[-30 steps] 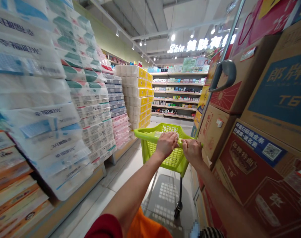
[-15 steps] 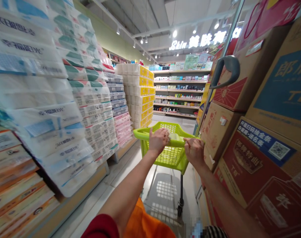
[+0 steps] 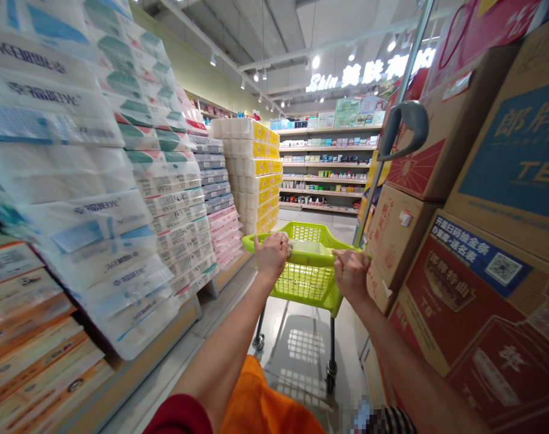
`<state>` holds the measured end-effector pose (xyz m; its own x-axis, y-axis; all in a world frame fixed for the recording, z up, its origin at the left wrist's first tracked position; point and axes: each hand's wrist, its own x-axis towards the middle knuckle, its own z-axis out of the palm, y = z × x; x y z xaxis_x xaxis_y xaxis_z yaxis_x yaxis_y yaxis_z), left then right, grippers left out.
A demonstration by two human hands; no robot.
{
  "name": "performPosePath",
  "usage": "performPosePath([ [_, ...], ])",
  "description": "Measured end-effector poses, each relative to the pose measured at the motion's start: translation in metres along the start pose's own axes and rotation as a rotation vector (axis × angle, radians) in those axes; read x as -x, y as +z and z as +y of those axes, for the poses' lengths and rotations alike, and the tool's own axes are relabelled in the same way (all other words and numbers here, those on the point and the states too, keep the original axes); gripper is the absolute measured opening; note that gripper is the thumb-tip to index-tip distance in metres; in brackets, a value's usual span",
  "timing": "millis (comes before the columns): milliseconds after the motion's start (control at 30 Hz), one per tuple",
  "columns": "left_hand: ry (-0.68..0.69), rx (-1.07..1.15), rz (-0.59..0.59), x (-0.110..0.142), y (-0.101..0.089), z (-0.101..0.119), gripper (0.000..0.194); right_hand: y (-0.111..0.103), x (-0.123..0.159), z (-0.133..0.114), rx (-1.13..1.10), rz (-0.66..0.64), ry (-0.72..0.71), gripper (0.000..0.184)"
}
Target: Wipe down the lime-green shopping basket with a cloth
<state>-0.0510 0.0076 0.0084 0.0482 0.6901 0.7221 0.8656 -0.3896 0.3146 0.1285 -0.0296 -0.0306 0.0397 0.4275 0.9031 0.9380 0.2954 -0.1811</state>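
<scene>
A lime-green plastic shopping cart (image 3: 301, 286) on dark metal legs stands right in front of me. My left hand (image 3: 273, 253) is closed around the left part of its handle bar (image 3: 309, 259). Something whitish shows by the left fingers, too small to make out. My right hand (image 3: 352, 274) grips the bar's right end, fingers curled over it. Between the hands a stretch of the bar is bare. A pale flat item, partly hidden, shows just behind the bar. The castors (image 3: 331, 377) rest on the tiled floor.
Wrapped tissue packs (image 3: 116, 265) are piled high on a low platform at left, with yellow-and-white paper roll packs (image 3: 260, 175) beyond. Liquor cartons (image 3: 464, 307) crowd the right side, near a metal pole with a grey handle (image 3: 405, 129). Shelves of small goods (image 3: 324, 163) cross the far end.
My left hand has slid left along the handle bar, away from the right hand, which keeps its place. The cart's left castor has come into view. The surroundings have barely shifted.
</scene>
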Motion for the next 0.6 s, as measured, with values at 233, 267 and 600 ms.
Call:
performPosePath([
  [233,0.37,0.071,-0.08,0.012,0.012,0.026,0.026,-0.004,0.001,0.005,-0.006,-0.013,-0.031,0.023],
  [267,0.303,0.06,-0.068,0.01,0.008,0.018,0.026,-0.004,0.001,0.006,-0.006,-0.013,-0.027,0.023],
  [600,0.399,0.065,-0.098,0.014,0.015,0.04,0.026,-0.006,0.002,0.006,-0.029,-0.036,-0.024,0.025],
])
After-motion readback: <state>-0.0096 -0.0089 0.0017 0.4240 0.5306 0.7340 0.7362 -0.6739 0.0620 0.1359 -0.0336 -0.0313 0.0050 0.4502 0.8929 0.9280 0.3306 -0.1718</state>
